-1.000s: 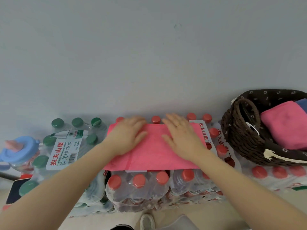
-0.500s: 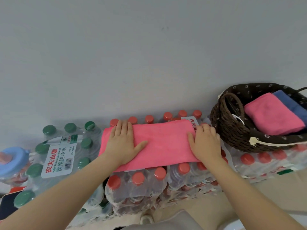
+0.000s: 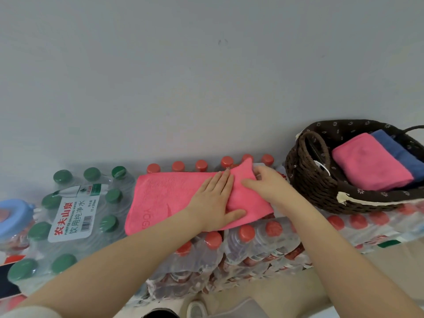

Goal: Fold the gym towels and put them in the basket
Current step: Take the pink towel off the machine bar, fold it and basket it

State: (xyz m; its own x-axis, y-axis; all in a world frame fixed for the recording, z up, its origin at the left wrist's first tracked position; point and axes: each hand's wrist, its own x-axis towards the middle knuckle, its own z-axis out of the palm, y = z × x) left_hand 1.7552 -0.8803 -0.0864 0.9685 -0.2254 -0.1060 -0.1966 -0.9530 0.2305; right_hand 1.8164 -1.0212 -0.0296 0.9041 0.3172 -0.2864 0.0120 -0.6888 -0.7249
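A pink gym towel (image 3: 165, 198), folded into a strip, lies across the red-capped bottle packs. My left hand (image 3: 215, 198) presses flat on its middle with fingers spread. My right hand (image 3: 263, 184) pinches the towel's right end and lifts its far corner up and over to the left. At the right stands a dark brown woven basket (image 3: 305, 180) with a flowered lining. Inside it lie a folded pink towel (image 3: 369, 164) and a folded blue towel (image 3: 399, 150) beside it.
Shrink-wrapped packs of red-capped bottles (image 3: 243, 246) form the work surface, with a pack of green-capped bottles (image 3: 75, 207) to the left. A blue lidded container (image 3: 13, 214) sits at the far left. A grey wall rises right behind everything. My shoe (image 3: 195, 308) shows below.
My left hand slid from the towel's left part to its middle. My right hand went from lying flat on the right end to gripping it and lifting the corner leftward.
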